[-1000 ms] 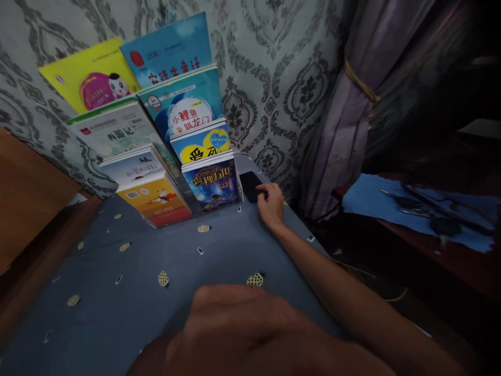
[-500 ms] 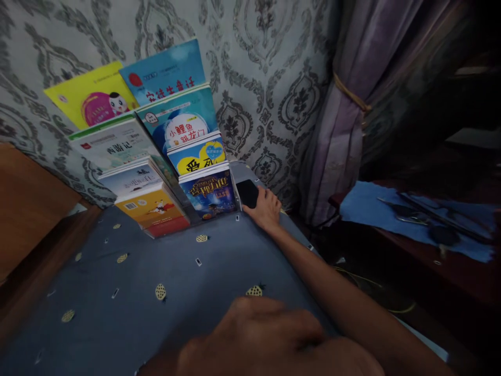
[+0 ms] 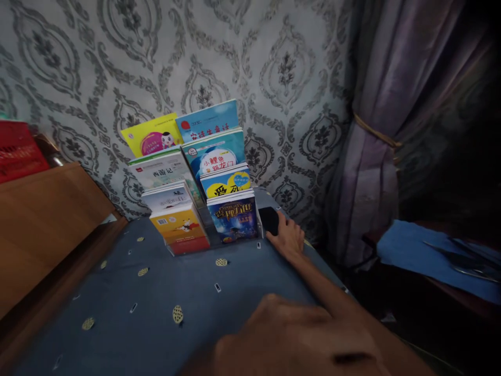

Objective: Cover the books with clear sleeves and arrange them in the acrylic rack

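Near the far right edge of the cloth-covered table, my right hand (image 3: 288,237) grips a flat black object with rounded corners (image 3: 269,220), thumb on its near side and fingers at its right. It looks like a phone, though its kind is not certain. Just left of it stands a two-column stepped book display, its near front holding a dark blue book (image 3: 234,219) and an orange book (image 3: 180,230). A yellow book (image 3: 151,136) and a light blue book (image 3: 209,120) rise at the back. My left hand (image 3: 301,339) is large and blurred in the foreground, its fingers unclear.
A patterned wall (image 3: 266,62) stands behind the table (image 3: 156,297). At left are a brown wooden panel (image 3: 50,224) and a red item (image 3: 19,151). To the right hang tied purple curtains (image 3: 376,115), beside a blue cloth (image 3: 415,250) bearing dark tools.
The view has shifted, so the books and table appear lower and farther right, and the red item has come into sight. My right hand stays on the black object.
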`<state>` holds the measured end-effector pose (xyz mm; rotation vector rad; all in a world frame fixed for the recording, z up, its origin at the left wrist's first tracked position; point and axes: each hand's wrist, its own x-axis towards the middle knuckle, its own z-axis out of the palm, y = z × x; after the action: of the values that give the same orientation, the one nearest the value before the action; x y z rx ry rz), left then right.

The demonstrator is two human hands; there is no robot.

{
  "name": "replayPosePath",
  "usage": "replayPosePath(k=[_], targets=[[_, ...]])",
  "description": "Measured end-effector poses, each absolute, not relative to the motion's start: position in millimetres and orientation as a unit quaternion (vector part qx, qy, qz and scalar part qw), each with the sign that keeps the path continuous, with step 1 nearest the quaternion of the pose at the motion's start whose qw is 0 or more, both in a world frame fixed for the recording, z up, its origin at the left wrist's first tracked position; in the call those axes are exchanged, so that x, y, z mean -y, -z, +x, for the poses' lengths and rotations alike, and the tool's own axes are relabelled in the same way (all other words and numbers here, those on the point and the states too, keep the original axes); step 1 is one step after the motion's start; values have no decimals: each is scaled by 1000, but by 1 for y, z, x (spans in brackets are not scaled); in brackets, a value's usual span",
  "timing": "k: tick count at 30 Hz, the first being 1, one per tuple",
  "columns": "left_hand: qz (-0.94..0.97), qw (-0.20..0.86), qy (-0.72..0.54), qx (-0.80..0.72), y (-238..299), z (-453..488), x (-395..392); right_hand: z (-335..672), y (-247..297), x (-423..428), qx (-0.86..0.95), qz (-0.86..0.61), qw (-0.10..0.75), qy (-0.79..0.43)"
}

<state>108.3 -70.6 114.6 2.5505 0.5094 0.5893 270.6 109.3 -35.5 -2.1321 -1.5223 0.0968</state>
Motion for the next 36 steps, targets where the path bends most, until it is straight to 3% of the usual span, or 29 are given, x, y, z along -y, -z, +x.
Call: replayPosePath(k=[4,13,16,25,36], targets=[[958,143,-144,-200,-116,119,40,279,39,-109,555,-763,328,-58],[863,223,-200,-407,-20,127,-50,300,41,-97,495,-737,449,-100],[817,297,-245,-429,8,132,-62,306,41,-88,474,-736,473,-101],[487,665,-391,-409,47,151,-73,307,42,-38,474,-724,491,-105],[364,786,-411,-284,44,153,-45,277,71,4,517,-672,528,-53]])
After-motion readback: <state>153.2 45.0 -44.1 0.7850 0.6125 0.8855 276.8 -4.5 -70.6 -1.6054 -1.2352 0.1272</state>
